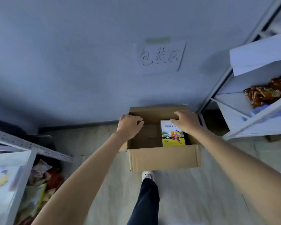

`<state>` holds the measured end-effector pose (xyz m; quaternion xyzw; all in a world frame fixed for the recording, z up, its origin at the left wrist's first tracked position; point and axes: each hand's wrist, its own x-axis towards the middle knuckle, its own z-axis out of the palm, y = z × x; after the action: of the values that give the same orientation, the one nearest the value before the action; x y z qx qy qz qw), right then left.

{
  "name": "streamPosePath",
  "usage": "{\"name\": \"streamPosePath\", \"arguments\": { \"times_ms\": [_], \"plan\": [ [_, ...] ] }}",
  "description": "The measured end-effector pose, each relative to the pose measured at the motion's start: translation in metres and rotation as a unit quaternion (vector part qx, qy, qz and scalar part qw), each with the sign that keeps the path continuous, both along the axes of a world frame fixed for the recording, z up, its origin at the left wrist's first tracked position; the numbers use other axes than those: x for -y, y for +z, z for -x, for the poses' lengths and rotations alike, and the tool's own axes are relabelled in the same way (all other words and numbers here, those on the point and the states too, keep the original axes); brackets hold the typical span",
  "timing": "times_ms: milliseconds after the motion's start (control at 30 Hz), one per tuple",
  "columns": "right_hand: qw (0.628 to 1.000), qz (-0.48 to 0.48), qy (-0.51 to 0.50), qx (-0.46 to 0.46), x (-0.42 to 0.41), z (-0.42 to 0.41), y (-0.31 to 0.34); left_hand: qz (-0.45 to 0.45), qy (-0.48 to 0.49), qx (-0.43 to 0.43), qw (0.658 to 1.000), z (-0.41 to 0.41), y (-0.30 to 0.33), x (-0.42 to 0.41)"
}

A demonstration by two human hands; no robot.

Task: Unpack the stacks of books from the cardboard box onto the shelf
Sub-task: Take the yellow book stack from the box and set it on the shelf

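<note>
Head view. An open cardboard box [165, 157] stands on a pale wood-grain floor [193, 192], against the base of a grey-blue wall [71, 62]. The box is plain brown corrugated board, rectangular, with its near flap folded down outward and its far flap raised against the wall. Inside, the right half holds a stack of books [173, 135]; the top cover is glossy, yellow at the bottom, with a cartoon animal and a line of printed characters at the top. The left half of the box shows only bare brown board.

The left hand [130, 125] is at the box's left wall, near the far corner, fingers curled loosely inward with nothing between them; whether it touches the board cannot be told. The right hand [186, 121] lies over the far edge of the top book, fingers spread and bent downward, resting on or just above the cover; no closed grip is visible.

A paper sign [161, 56] with handwritten characters is taped to the wall above the box. At right, a white metal shelf unit [250, 120] carries a white carton [258, 54] and a pile of brown-orange crinkled packets [268, 93]. At left, a second perforated metal shelf [31, 146] stands above mixed plastic-wrapped packets [39, 176]. A white shoe [147, 175] and dark trouser leg [146, 203] stand just before the box.
</note>
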<state>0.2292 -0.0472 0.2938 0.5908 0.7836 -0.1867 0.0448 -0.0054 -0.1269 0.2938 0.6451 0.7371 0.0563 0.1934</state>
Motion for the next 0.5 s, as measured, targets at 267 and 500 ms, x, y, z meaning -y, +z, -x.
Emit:
{"name": "streamPosePath", "arguments": {
  "times_ms": [267, 500],
  "plan": [
    [0.980, 0.167, -0.106, 0.030, -0.078, -0.060, -0.139, 0.233, -0.123, -0.016, 0.965, -0.055, -0.146, -0.114],
    [0.940, 0.277, -0.194, -0.045, -0.123, -0.078, -0.260, 0.335, -0.073, 0.031, 0.939, -0.079, -0.258, -0.155]
  ]
}}
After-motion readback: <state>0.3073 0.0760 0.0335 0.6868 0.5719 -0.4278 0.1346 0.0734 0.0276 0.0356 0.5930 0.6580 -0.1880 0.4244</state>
